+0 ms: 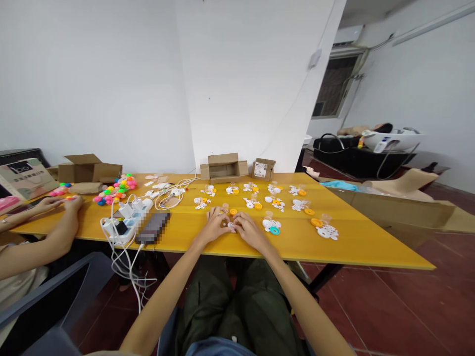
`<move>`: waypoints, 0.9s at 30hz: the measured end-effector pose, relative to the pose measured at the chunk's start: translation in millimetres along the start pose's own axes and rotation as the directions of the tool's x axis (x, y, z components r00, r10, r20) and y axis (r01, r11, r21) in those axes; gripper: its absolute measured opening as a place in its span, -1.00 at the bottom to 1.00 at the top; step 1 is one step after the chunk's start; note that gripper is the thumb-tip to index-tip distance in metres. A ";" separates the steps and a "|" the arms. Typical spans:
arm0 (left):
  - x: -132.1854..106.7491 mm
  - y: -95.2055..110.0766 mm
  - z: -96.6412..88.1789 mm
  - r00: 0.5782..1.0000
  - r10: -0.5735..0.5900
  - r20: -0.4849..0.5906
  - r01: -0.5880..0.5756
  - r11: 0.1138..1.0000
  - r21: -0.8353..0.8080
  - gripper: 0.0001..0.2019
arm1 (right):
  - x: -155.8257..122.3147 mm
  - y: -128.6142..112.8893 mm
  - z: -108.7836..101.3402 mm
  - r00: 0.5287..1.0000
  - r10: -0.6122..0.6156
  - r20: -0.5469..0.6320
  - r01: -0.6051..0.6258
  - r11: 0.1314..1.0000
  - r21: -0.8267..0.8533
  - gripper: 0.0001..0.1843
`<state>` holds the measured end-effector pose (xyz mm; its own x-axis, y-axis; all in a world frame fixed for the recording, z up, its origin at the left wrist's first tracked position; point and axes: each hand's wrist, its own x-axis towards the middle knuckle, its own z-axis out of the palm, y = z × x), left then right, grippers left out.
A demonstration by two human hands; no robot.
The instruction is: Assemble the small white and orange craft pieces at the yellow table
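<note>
My left hand (214,225) and my right hand (248,230) rest together on the yellow table (363,242), fingertips meeting over a small white part (230,226). Both pinch it, fingers curled. An orange ring (233,211) lies just beyond my fingers. A teal ring (274,231) with white plastic pieces (267,223) sits right of my right hand. Further groups of white parts and orange rings (274,201) are laid out in rows across the table behind.
A power strip with chargers and cables (124,222) and a phone (153,228) lie to my left. Another person's hands (61,203) work by colourful balls (117,189). Open cardboard boxes (223,168) stand along the wall. Long cardboard pieces (401,200) lie beyond the table's right end.
</note>
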<state>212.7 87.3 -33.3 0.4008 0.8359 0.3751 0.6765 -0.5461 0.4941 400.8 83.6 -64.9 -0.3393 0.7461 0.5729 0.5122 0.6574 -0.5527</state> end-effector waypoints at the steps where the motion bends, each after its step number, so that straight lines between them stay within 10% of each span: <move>1: 0.0 0.2 -0.1 1.000 0.000 0.001 0.000 1.000 0.001 -0.79 | -0.2 -0.4 -0.2 1.000 -0.002 -0.004 0.002 1.000 -0.004 -0.82; 27: -0.3 3.0 -2.3 1.000 0.022 0.002 -0.022 0.999 -0.028 -0.80 | 0.7 -3.6 -3.0 0.999 0.036 0.022 -0.037 0.996 0.078 -0.84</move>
<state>213.2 85.3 -30.1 0.4166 0.8239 0.3842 0.6501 -0.5654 0.5076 401.1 81.4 -60.6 -0.3381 0.7712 0.5393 0.4611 0.6353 -0.6195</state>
